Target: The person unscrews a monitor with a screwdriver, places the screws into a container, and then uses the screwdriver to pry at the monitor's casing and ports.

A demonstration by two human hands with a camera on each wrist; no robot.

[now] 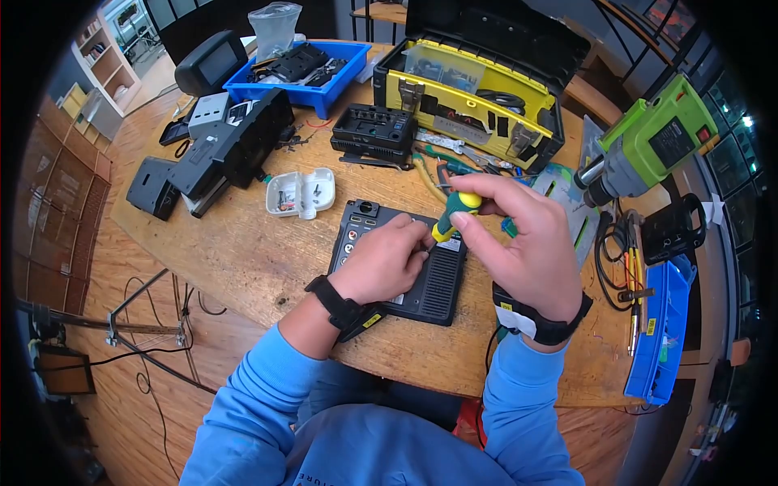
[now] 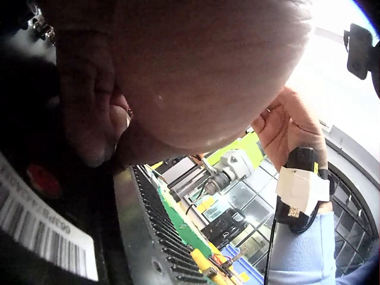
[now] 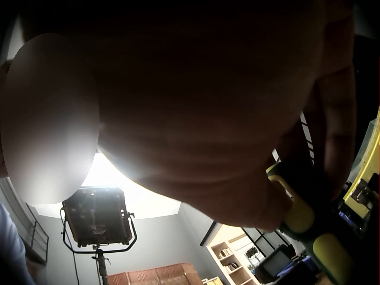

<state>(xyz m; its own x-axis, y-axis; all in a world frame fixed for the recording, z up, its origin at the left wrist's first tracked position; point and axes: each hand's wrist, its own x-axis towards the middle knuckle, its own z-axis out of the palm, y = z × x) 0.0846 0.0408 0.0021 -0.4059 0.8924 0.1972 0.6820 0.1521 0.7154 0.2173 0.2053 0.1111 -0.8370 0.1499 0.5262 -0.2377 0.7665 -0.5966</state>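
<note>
1. Head view: the right hand (image 1: 527, 239) pinches a stubby screwdriver with a green-and-yellow handle (image 1: 455, 215) between thumb and fingers. The screwdriver is over a flat, black, slotted plastic panel (image 1: 438, 283) on the worn wooden table (image 1: 235, 243); its long axis slants from the upper right to its working end at the lower left, by the left fingertips. The left hand (image 1: 381, 259) lies on the panel, fingers bent and close together; whether they pinch anything is hidden. Left of the panel's top, a small white open case (image 1: 306, 214) has small metal pieces in both its compartments. Farther back, a blue plastic tray (image 1: 324, 100) holds black parts. Beside it, a clear plastic bag (image 1: 274, 28) stands upright. An open black-and-yellow toolbox (image 1: 454, 102) contains a translucent box (image 1: 428, 63) and coiled black cable (image 1: 502, 99). At the right edge is a long blue bin (image 1: 666, 324); its contents are unclear.

2. Left wrist view: the left hand's bent fingers reach down beside a white barcode label (image 2: 44, 228). The right hand is raised beyond, near a green power drill (image 2: 252, 148).

3. Right wrist view: the screwdriver's handle slopes down to the right under the dark palm. A black lamp (image 3: 98, 217) stands behind.
</note>
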